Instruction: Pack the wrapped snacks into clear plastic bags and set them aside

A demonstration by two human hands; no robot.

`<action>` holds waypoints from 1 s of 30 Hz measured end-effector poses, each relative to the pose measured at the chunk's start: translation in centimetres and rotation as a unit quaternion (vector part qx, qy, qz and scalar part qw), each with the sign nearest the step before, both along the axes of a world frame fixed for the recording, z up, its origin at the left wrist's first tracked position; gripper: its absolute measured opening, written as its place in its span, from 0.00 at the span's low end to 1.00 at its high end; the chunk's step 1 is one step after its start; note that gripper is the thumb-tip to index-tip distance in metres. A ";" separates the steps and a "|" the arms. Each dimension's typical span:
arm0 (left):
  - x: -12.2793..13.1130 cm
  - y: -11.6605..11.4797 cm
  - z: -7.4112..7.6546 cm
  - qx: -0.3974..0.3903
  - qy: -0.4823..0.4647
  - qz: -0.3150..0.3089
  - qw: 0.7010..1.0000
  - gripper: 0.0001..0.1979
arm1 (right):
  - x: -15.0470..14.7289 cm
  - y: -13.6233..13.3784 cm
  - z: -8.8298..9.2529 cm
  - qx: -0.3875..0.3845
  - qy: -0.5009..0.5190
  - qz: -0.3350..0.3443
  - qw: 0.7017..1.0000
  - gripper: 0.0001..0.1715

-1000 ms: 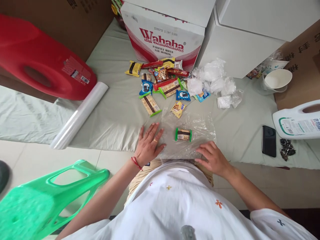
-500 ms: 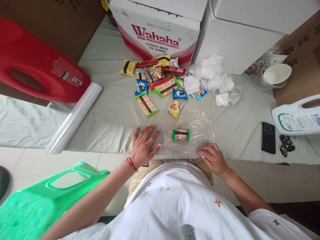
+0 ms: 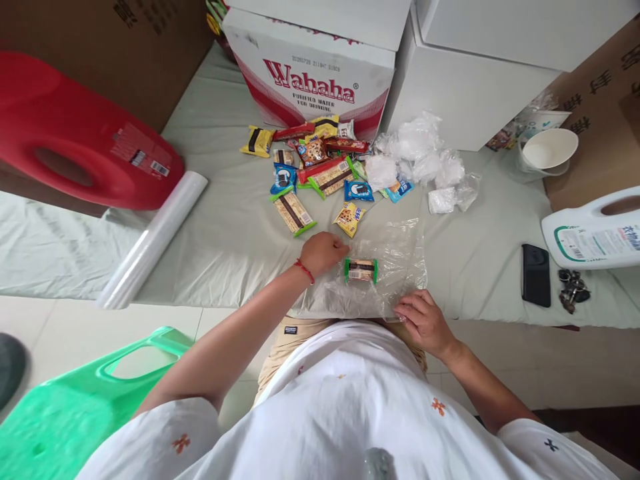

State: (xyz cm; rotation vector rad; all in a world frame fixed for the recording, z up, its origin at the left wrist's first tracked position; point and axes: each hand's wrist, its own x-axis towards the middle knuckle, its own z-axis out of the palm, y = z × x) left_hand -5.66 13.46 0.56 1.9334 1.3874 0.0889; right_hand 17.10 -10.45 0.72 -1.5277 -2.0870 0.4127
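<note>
A sheet of clear plastic film (image 3: 397,250) lies spread on the cloth in front of me. On it rests a small wrapped snack (image 3: 361,270) with green ends and a dark band. My left hand (image 3: 325,253) is closed at the film's left side, fingers curled under, just left of the snack; its fingertips are partly hidden. At the film's lower right corner, my right hand (image 3: 424,323) has its fingers pinched together on the edge. Just beyond my left hand lies a yellow cookie packet (image 3: 349,219).
Several packaged snacks (image 3: 330,177) lie heaped before a Wahaba-style water carton (image 3: 315,83). Film-wrapped bundles (image 3: 417,143) sit beside them. A film roll (image 3: 153,240) and red jug (image 3: 85,133) stand left; a phone (image 3: 536,275), keys (image 3: 573,291) and white bottle (image 3: 595,230) are right.
My left hand has moved right and away from me, from lying spread on the cloth to closing at the film. The film's left part has shifted. My right hand stays at its corner.
</note>
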 end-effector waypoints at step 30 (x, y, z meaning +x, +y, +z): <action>-3.5 0.4 -0.8 0.114 -0.115 0.162 0.973 0.06 | -6.7 4.5 2.3 0.040 -0.008 -0.003 0.999 0.09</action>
